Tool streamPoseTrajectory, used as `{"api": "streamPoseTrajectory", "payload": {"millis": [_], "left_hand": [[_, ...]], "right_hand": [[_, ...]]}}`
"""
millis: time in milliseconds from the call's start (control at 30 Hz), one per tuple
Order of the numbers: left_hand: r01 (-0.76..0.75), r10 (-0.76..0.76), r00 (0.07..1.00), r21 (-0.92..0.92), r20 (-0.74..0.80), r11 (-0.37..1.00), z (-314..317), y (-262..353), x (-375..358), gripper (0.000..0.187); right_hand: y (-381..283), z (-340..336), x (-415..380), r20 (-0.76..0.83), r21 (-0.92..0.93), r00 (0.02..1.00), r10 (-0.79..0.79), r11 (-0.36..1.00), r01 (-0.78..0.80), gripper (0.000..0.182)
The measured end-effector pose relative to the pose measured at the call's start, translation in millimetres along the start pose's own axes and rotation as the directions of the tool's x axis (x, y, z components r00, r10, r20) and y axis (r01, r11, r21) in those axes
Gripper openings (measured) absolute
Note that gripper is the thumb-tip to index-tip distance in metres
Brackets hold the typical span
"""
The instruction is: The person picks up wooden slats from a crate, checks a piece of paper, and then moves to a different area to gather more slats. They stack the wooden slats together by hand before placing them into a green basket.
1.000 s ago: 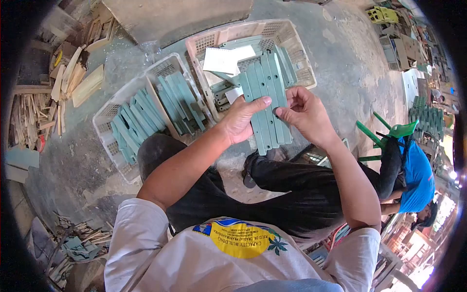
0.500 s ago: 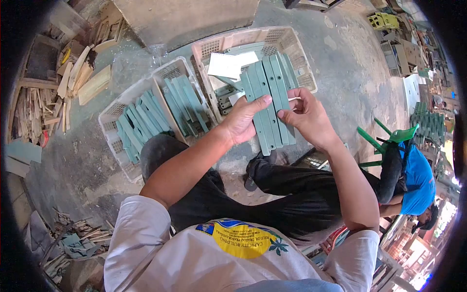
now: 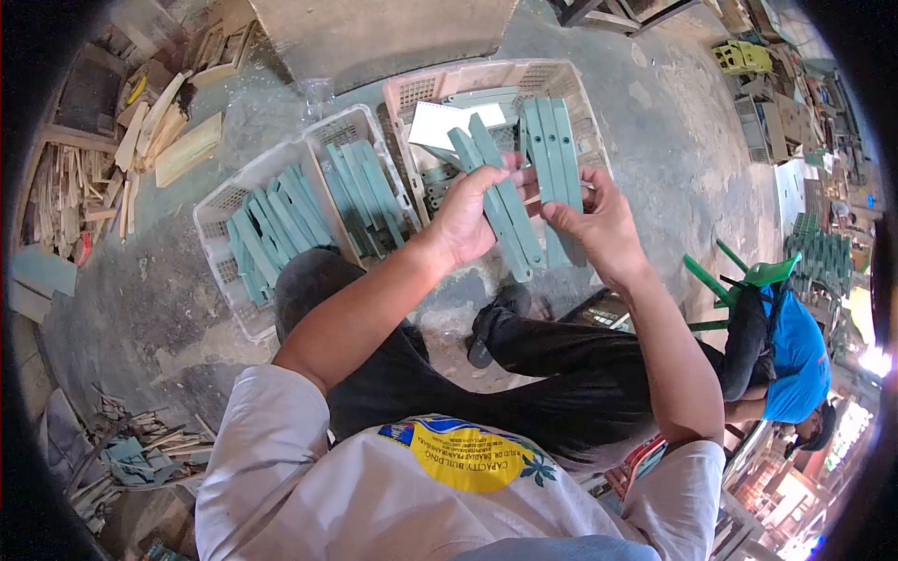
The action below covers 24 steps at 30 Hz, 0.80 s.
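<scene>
My left hand [image 3: 468, 210] is closed around a pair of green-painted wooden slats [image 3: 503, 201], tilted with their tops to the left. My right hand [image 3: 596, 224] grips another few green slats [image 3: 552, 140] with dark round holes near their upper ends. A gap separates the two bunches at the top. Beneath them stands a pale plastic crate [image 3: 398, 91] holding more green pieces and a white spiral-bound notepad [image 3: 432, 123]. My fingers behind the slats are partly hidden.
To the left, a second crate [image 3: 201, 224] with a divider holds many green slats [image 3: 281, 220]. Scrap wood [image 3: 150, 122] lies far left. A board [image 3: 374, 37] stands beyond the crates. At right, a person in a blue shirt [image 3: 800, 355] bends by a green plastic chair [image 3: 739, 280].
The slats, held together as one bunch before, are now parted into two. My left hand's slats have tilted left, and my right hand's bunch has shifted slightly right.
</scene>
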State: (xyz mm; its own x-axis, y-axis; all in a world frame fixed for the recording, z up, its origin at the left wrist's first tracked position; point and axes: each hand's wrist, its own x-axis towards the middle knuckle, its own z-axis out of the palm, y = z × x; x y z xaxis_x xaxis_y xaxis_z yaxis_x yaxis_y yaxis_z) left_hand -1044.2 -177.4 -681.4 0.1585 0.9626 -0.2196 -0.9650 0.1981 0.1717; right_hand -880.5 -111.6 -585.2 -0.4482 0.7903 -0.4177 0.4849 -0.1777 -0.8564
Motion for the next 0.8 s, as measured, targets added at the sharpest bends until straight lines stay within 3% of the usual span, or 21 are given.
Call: {"api": "streamPoseTrajectory", "payload": {"millis": [67,133,233,433,533,667,800], "left_hand": [[-0.051,0.051,0.999,-0.006,0.008,0.999,4.3,2.6,-0.7,0.039],[-0.076,0.086,0.994,0.144,-0.061,0.987,5.4,3.5,-2.2,0.036],[-0.035,0.059,0.993,0.220,-0.104,0.975,2.0,-0.1,-3.1,0.035],[0.020,-0.015,1.000,0.228,-0.025,0.974,-1.1,-1.8,-5.9,0.041],[0.009,0.000,0.999,0.177,-0.047,0.984,7.3,1.3,-9.4,0.036],[-0.006,0.012,0.999,0.180,-0.034,0.984,2.3,0.0,-5.9,0.041],[-0.005,0.002,1.000,0.121,0.021,0.993,2.0,8.4,-3.1,0.037]], "right_hand": [[3.9,-4.8,3.2,-0.030,-0.039,0.999,-0.035,0.999,0.034,0.049],[10.1,-5.9,5.8,-0.078,-0.251,0.983,-0.167,0.958,0.142,0.049],[5.8,2.2,3.9,-0.044,-0.261,0.974,-0.221,0.944,0.203,0.051],[11.7,15.8,4.6,-0.021,-0.377,0.986,-0.164,0.915,0.144,0.055],[8.9,20.0,3.9,-0.036,-0.259,0.998,-0.059,0.965,0.047,0.054],[12.5,21.1,7.5,-0.047,-0.281,0.996,-0.072,0.958,0.056,0.055],[4.8,16.9,9.4,-0.046,-0.169,0.996,-0.079,0.983,0.070,0.057]]}}
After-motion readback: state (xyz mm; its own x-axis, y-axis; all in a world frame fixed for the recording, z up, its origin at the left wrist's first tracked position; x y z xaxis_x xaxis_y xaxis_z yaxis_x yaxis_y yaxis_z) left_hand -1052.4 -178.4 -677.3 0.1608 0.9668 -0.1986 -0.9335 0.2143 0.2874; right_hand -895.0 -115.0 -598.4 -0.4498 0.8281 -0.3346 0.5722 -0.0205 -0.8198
